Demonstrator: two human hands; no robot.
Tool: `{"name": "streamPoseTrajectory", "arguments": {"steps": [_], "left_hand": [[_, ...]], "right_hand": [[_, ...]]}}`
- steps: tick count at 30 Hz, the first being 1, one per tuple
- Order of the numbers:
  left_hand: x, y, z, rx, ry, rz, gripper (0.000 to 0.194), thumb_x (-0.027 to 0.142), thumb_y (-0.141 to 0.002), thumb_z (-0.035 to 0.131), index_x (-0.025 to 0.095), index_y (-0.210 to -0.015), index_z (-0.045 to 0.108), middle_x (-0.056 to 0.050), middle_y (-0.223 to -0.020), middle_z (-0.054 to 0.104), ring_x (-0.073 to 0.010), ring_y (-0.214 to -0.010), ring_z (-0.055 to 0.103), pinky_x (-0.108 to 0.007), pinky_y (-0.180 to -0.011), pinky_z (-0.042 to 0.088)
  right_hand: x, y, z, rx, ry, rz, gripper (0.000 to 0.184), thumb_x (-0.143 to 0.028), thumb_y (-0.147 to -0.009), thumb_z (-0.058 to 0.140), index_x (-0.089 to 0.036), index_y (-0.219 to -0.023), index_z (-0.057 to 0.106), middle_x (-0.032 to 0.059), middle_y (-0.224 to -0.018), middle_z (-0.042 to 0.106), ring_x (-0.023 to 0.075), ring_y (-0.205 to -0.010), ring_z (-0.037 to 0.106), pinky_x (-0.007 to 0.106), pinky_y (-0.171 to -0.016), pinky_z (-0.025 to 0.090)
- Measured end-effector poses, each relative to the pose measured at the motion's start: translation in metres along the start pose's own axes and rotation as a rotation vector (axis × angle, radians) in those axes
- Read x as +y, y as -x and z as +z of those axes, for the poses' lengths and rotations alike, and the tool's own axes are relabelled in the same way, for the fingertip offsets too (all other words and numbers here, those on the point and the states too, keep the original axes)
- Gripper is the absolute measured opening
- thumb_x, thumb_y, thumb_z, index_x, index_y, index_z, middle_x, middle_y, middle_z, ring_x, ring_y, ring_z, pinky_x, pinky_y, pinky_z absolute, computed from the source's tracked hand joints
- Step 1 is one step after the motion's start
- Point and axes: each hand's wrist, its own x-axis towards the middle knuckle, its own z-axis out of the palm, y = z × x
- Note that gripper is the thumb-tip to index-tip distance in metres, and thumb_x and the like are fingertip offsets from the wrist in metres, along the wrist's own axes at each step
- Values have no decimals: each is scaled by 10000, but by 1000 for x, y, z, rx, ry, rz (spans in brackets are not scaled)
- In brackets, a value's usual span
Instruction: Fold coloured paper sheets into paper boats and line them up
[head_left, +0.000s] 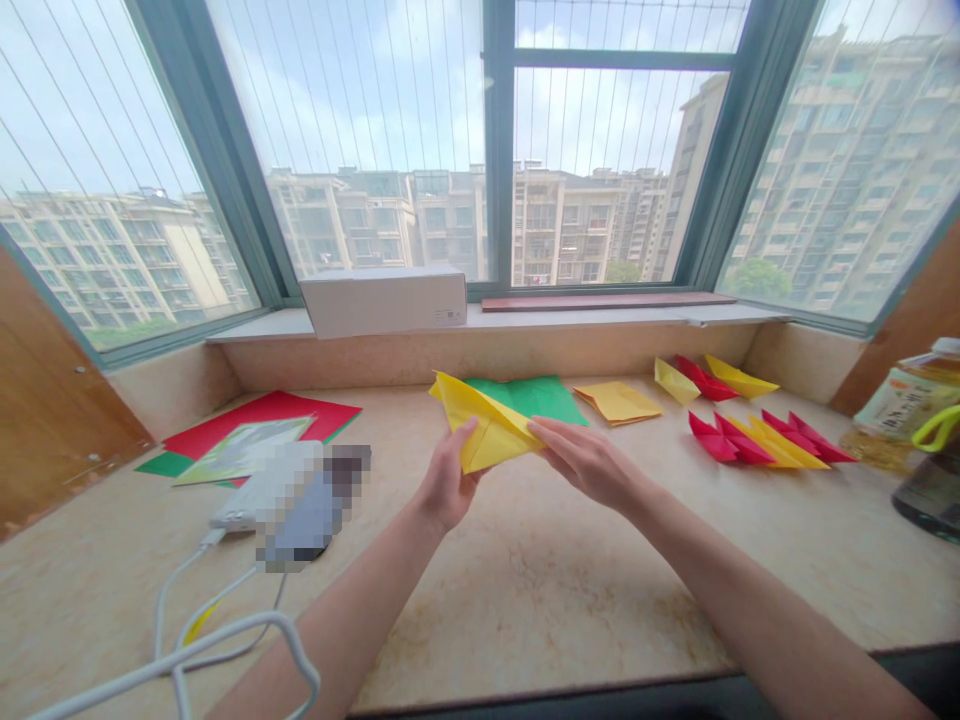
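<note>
Folded yellow paper (491,432) | above mottled beige counter (525,590) | daylit windows (499,180) behind

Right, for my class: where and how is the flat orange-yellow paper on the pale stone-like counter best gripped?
Probably pinch the flat orange-yellow paper by its near edge, from the person's side, with the right hand, the closer one. It lies low on the counter, and layers show along that edge.

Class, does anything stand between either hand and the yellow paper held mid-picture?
Nothing visible does: the left hand grips the yellow paper, thumb on its near face, and the right hand touches its right end. The green paper lies beyond, not between.
</note>
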Motion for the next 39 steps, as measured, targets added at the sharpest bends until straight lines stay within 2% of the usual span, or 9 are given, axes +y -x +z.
{"name": "streamPoseTrajectory", "arguments": {"steps": [4, 8, 13, 16, 18, 23, 28, 33, 39], "left_hand": [[-3, -3, -3, 92, -56, 29, 249, 232, -832, 649, 165, -1072, 643, -68, -993, 728, -179, -821, 695, -232, -668, 555], [-4, -2, -1, 76, -67, 59, 262, 246, -834, 658, 170, -1083, 639, -72, -1020, 729, -202, -886, 698, -256, -731, 562], [0, 3, 2, -96, 45, 56, 397, 452, -895, 564, 214, -1207, 620, -70, -1189, 693, -264, -1133, 626, -409, -955, 516], [1, 4, 2, -182, 85, 57, 469, 544, -893, 532, 254, -1257, 592, -62, -1236, 674, -288, -1188, 594, -497, -1004, 469], [0, 5, 1, -215, 94, 38, 493, 561, -894, 522, 241, -1263, 589, -75, -1239, 671, -300, -1190, 590, -522, -1010, 459], [-4, 3, -2, -196, 77, 24, 437, 453, -914, 544, 174, -1245, 601, -101, -1193, 687, -289, -1138, 620, -503, -1008, 477], [-6, 0, -3, -124, -28, 89, 416, 306, -888, 613, 196, -1285, 556, -91, -1203, 679, -260, -1092, 648, -448, -971, 522], [-7, -1, -4, -88, -76, 100, 407, 272, -877, 636, 213, -1269, 548, -85, -1195, 680, -239, -1038, 670, -422, -927, 551], [-7, -1, -5, -105, -98, 80, 456, 260, -870, 647, 252, -1303, 502, -84, -1232, 658, -231, -1034, 670, -394, -897, 561]], "right_hand": [[0, 1, 2, -27, 23, -13, 510, -174, -952, 497, -245, -1450, 415, 131, -1355, 596, 264, -1125, 655, 439, -897, 577], [0, 2, 3, -21, -21, 9, 529, -182, -952, 495, -231, -1468, 388, 137, -1340, 607, 269, -1133, 651, 450, -920, 564], [0, 1, 3, -23, -111, 76, 508, -205, -974, 458, -234, -1475, 374, 136, -1326, 617, 258, -1151, 638, 428, -937, 553], [-3, 0, 4, -3, -158, 138, 486, -223, -985, 443, -237, -1468, 387, 131, -1312, 624, 252, -1154, 634, 419, -950, 544], [-5, -1, 4, -9, -198, 122, 485, -221, -988, 442, -249, -1469, 385, 125, -1330, 609, 242, -1177, 618, 411, -965, 534], [-4, -2, 6, -15, -230, 69, 506, -194, -984, 447, -267, -1478, 368, 129, -1362, 573, 235, -1202, 594, 418, -976, 526], [-1, 0, 8, 29, -208, 107, 523, -206, -978, 468, -272, -1486, 359, 136, -1346, 583, 255, -1188, 603, 434, -964, 534], [2, 2, 9, 49, -199, 146, 558, -229, -978, 484, -290, -1505, 314, 125, -1358, 579, 262, -1204, 596, 446, -978, 526], [5, 6, 10, 101, -214, 201, 639, -257, -969, 513, -296, -1532, 214, 138, -1362, 574, 272, -1193, 601, 473, -963, 536]]}}
